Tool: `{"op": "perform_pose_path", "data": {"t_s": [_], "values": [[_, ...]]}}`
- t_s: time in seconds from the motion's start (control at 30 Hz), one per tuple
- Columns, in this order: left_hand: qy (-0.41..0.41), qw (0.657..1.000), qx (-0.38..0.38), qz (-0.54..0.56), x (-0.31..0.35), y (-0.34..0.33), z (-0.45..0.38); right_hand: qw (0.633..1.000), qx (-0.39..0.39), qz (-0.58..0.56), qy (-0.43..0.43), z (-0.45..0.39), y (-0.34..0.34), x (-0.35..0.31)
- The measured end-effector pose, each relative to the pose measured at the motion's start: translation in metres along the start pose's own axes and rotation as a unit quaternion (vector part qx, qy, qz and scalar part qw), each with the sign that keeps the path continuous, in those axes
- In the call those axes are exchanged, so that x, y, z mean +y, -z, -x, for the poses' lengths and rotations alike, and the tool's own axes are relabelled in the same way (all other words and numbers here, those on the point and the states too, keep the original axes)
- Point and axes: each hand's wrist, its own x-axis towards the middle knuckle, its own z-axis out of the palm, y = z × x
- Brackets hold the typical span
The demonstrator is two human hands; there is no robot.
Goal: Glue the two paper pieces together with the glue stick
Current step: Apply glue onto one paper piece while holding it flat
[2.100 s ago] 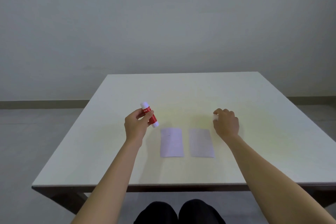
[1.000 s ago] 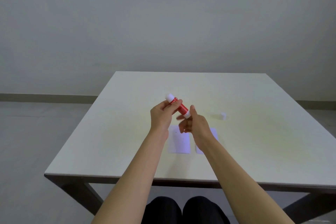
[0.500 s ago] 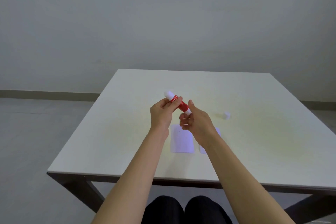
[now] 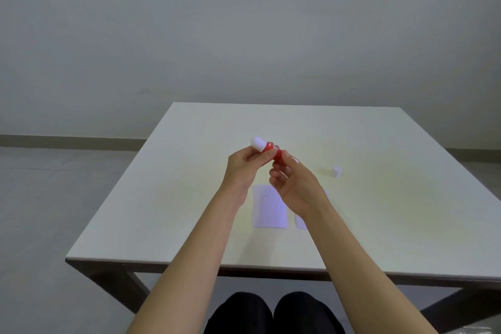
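- Glue stick (image 4: pixel 271 150) held in the air over the table (image 4: pixel 189 198), tilted, white end up-left.
- Left hand (image 4: pixel 242 168) pinched around its red body.
- Right hand (image 4: pixel 294 184) has fingertips closed on the lower end, probably twisting the base.
- Small white cap (image 4: pixel 336 171) sits off on the table, well to the right.
- Left paper piece (image 4: pixel 268 207) and right paper piece (image 4: pixel 299 221) lie flat, side by side, apart, right one mostly hidden.
- No glue applied or joining visible; that's all left.
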Motion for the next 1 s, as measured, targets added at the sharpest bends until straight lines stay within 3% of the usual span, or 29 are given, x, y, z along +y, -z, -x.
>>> {"op": "perform_pose_path", "data": {"t_s": [0.1,0.17,0.23,0.3,0.37,0.5,0.67,0.83,1.0], "values": [[-0.016,0.974,-0.087,-0.207,-0.003,0.024,-0.007,0.995,0.075,-0.062,0.014,-0.002,0.013,-0.009],[0.038,0.914,-0.147,-0.377,-0.011,0.046,-0.009,0.992,0.119,-0.028,0.045,-0.004,0.025,-0.014],[0.088,0.831,-0.213,-0.507,-0.023,0.059,-0.007,0.984,0.135,0.076,0.086,-0.005,0.034,-0.012],[0.086,0.761,-0.254,-0.591,-0.036,0.06,-0.005,0.961,0.13,0.207,0.133,-0.005,0.036,-0.003],[0.063,0.728,-0.264,-0.63,-0.045,0.057,-0.004,0.926,0.119,0.322,0.158,-0.005,0.035,0.008],[0.042,0.727,-0.259,-0.635,-0.053,0.062,-0.004,0.873,0.094,0.45,0.161,-0.006,0.032,0.026],[0.002,0.705,-0.259,-0.66,-0.061,0.07,-0.004,0.838,0.1,0.505,0.179,-0.007,0.034,0.032],[0.011,0.715,-0.261,-0.649,-0.061,0.07,-0.005,0.783,0.068,0.581,0.213,-0.005,0.032,0.037],[0.028,0.722,-0.261,-0.64,-0.06,0.068,-0.005,0.768,0.016,0.599,0.227,0.006,0.029,0.041]]}}
